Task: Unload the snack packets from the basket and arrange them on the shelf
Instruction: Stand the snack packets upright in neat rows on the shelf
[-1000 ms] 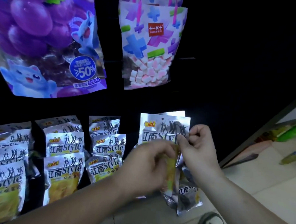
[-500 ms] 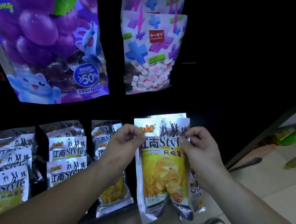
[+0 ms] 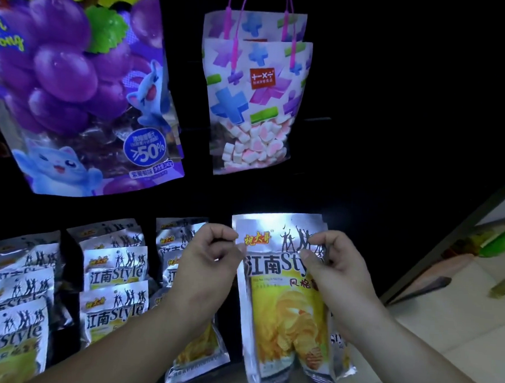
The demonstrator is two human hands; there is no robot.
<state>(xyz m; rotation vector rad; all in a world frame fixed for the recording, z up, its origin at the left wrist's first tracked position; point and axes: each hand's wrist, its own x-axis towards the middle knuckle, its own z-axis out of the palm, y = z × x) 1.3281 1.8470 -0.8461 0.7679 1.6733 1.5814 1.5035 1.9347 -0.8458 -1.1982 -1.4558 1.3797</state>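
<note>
A silver and yellow chip packet (image 3: 280, 298) hangs upright in front of the dark shelf, with more packets of the same kind right behind it. My left hand (image 3: 209, 265) pinches its top left edge. My right hand (image 3: 333, 271) pinches its top right edge, thumb on the front. Several matching packets (image 3: 115, 275) hang in rows to the left on the dark rack. No basket is in view.
A big purple grape candy bag (image 3: 81, 88) and a white marshmallow bag (image 3: 256, 103) with pink handles hang above. At the right, a dark shelf frame (image 3: 447, 248) borders a pale tiled floor (image 3: 457, 328) with green packets (image 3: 503, 236). A shoe shows at the bottom.
My left hand moved off the packet's front to its top left edge. The packet now hangs flat and fully facing me, held by both hands, slightly higher against the rack.
</note>
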